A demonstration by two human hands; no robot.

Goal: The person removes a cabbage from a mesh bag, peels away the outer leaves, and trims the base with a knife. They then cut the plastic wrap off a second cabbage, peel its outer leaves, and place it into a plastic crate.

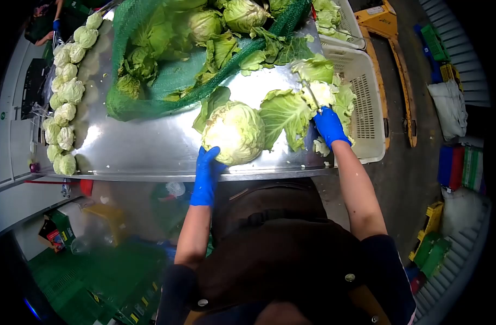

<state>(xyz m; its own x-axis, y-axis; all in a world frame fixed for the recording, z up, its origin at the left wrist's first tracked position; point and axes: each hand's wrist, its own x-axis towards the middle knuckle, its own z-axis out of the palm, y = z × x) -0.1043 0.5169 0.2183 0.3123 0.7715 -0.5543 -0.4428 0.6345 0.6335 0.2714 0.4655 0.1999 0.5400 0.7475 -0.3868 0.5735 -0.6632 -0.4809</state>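
My left hand (208, 170), in a blue glove, is closed against the lower left side of a large pale cabbage (234, 132) near the front edge of the metal table (145, 146). My right hand (330, 125), also gloved in blue, is wrapped round a knife (312, 96) whose blade points up and left over cut leaves. Between the two hands spreads a loose green leaf (286, 115). Behind the cabbage, a green net sack (123, 103) lies open with more cabbages (204, 25) and leaves in it.
A row of cabbages (72, 91) lines the table's left end. At its right end stand white crates (367, 108) with leaves, beside a yellow pallet jack (378, 24). Another person's blue-gloved hand (56, 25) shows at the upper left. Green crates (91, 276) lie lower left.
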